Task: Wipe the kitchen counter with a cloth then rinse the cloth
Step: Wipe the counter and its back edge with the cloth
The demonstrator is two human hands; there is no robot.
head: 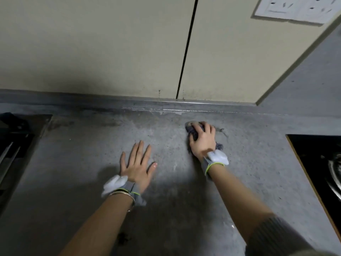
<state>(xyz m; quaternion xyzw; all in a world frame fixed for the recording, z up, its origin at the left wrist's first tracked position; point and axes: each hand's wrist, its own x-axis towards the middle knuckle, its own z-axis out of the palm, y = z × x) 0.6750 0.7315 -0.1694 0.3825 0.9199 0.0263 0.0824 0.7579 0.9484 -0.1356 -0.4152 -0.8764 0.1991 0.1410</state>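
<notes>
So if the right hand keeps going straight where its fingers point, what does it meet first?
The right hand, gripping the cloth, points toward the back of the counter. Only bare counter shows ahead, so it would probably first meet the raised back ledge below the wall panels.

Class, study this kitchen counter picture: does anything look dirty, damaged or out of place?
Yes. The grey counter is blotchy, with dark grime along its back edge and specks near the cloth gripped by the right hand. The left hand lies flat on it. The wall socket looks smudged.
</notes>
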